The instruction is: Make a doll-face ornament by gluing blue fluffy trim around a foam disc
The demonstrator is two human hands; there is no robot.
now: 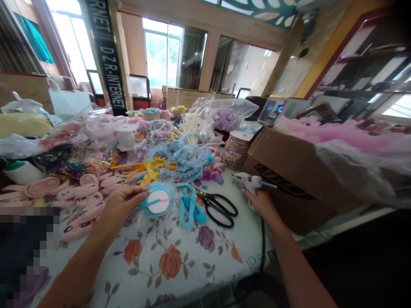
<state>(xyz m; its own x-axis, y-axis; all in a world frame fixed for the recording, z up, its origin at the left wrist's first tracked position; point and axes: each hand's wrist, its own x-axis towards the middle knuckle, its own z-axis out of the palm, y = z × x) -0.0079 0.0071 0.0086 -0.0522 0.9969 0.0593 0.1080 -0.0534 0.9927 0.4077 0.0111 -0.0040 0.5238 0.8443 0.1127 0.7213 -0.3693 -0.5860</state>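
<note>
My left hand (126, 201) pinches the edge of a round white disc (158, 202) rimmed with fluffy blue trim, a blue and a pink strip across its face. A white hot glue gun (248, 181) is gripped in my right hand (261, 203), its nozzle pointing left and a glue stick poking out of the back. Between the hands lie a loop of fuzzy blue trim (187, 207) and black-handled scissors (220, 207), their blades partly covered by the trim.
Pale pink plush pieces with embroidered eyes (86, 196) lie at left. Behind are ruffled blue lace (186, 160), yellow and orange sticks (149, 167) and a ribbon spool (237, 149). A cardboard box (289, 171) with pink tulle stands at right. The glue gun's black cord (263, 244) hangs over the table edge.
</note>
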